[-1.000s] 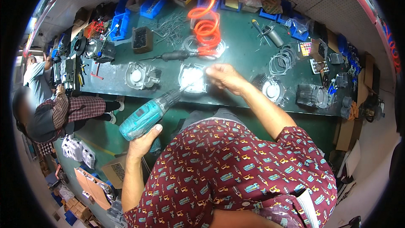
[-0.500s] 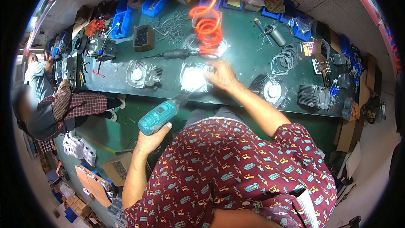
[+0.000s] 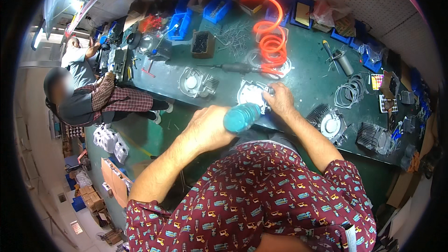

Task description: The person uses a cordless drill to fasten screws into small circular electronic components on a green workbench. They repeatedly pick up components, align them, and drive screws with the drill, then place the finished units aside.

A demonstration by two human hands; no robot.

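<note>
My left hand [image 3: 210, 128] is wrapped round the grip of a teal cordless drill [image 3: 241, 117], seen from behind, so its nose and bit are hidden. It is raised at the near side of a bright, silvery cast metal housing [image 3: 250, 94], which lies at the front of the green workbench. My right hand [image 3: 281, 99] grips the right edge of this housing with thumb and fingers. Just beyond lies a dark inline air tool [image 3: 235, 67], joined to a coiled orange air hose [image 3: 271, 51]. A finned metal housing [image 3: 198, 83] rests to the left.
More finned housings [image 3: 332, 123] sit at the right. Loose metal rods [image 3: 233, 38], a cardboard box of small dark parts [image 3: 202, 44] and blue bins [image 3: 217, 8] line the back. Ring gaskets [image 3: 350, 92] lie right of centre. Two people [image 3: 79, 95] are at the bench's left.
My left hand has brought the drill up and right, turning it toward the housing. My right hand stays at the housing's edge. The whole view has shifted, so the bench appears further right.
</note>
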